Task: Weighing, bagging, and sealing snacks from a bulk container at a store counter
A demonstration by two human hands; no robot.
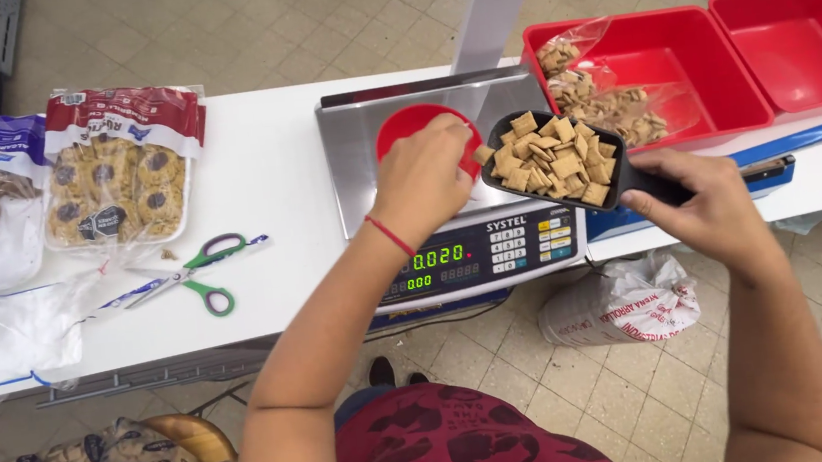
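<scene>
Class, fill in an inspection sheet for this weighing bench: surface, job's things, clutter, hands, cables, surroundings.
Surface: white table, carrying a steel scale.
Job's things: black scoop heaped with square biscuits; red bowl on the scale pan.
Clutter: scissors, cookie pack, red bins holding an open biscuit bag.
Hands: left hand over the bowl; right hand grips the scoop handle.
Cables: dark lead under the table edge.
Surroundings: tiled floor, sack below.

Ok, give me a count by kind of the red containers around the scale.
Red bins: 2, one holding a cereal bag, one beside it
Red bowl on the scale: 1
Total: 3
</scene>
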